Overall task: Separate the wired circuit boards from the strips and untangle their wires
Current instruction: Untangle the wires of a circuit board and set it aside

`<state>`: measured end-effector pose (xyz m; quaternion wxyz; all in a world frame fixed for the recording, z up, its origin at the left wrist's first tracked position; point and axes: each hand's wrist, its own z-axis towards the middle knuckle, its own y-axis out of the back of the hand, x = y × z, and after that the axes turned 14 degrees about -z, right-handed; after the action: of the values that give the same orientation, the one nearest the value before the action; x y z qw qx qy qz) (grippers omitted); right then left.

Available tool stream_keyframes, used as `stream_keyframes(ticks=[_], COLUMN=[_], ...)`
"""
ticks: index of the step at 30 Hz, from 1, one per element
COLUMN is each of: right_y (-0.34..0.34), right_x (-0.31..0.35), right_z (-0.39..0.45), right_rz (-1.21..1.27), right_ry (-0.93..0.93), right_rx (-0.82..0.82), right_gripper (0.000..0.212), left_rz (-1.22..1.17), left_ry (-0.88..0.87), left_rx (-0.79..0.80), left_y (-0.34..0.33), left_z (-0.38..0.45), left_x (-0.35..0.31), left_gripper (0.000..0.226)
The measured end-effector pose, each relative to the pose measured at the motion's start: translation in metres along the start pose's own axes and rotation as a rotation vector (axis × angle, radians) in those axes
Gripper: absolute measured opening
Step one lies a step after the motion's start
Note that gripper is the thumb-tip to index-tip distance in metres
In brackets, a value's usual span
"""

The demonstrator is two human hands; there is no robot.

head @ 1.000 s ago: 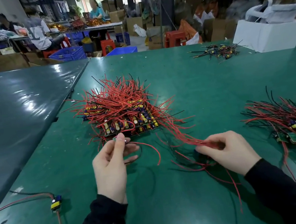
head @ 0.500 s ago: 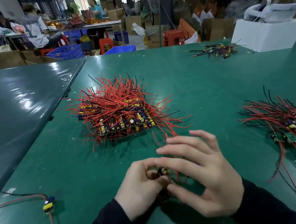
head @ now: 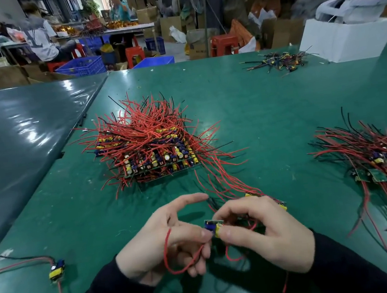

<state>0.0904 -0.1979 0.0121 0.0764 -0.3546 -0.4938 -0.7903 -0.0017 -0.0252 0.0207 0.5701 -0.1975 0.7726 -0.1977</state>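
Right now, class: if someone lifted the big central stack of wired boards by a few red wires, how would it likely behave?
The central stack would probably sag and shed boards: its red wires curve limply. Neighbouring leads cross, so they would likely snag. The layered strips look flat and probably stiff.

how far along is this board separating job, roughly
Early to midway, by the look of it. Done: a heap of loose boards lies at right. In hand: the left hand and right hand pinch one small board. Left: the big stack of strips looks barely reduced.
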Motion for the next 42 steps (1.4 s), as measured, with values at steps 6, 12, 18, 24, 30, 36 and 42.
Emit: stream_keyframes(ticks=[6,12,18,24,30,36,42], right_y=[-0.008,-0.007,-0.01,-0.015,-0.016,-0.019,-0.021], right_x=[0.002,-0.003,-0.001,0.001,0.0,0.0,0.0], right_z=[0.002,0.007,0.008,0.006,0.002,0.001,0.0], right_rz=[0.41,0.591,0.693,0.68,0.527,0.352,0.165], right_ry=[-0.111,-0.184,-0.192,-0.206,-0.177,-0.149,-0.092], right_rx=[0.045,-0.17,-0.232,-0.144,-0.18,-0.216,-0.273], right_gripper=[0.024,0.023,0.02,0.024,0.017,0.021,0.017], left_rz=[-0.269,-0.751,-0.166,0.318,0.356,0.261,0.269], left_ry=[0.043,-0.211,-0.426,-0.791,-0.817,-0.817,-0.869], left_rx=[-0.044,-0.074,-0.138,-0.288,-0.314,-0.311,-0.343], left_y=[0.001,0.007,-0.006,-0.009,-0.014,-0.014,-0.018], left_z=[0.001,0.006,0.017,0.021,0.021,0.019,0.02], left_x=[-0.005,-0.004,0.021,0.027,0.032,0.032,0.034], left_gripper=[0.066,0.059,0.038,0.016,0.014,0.011,0.007])
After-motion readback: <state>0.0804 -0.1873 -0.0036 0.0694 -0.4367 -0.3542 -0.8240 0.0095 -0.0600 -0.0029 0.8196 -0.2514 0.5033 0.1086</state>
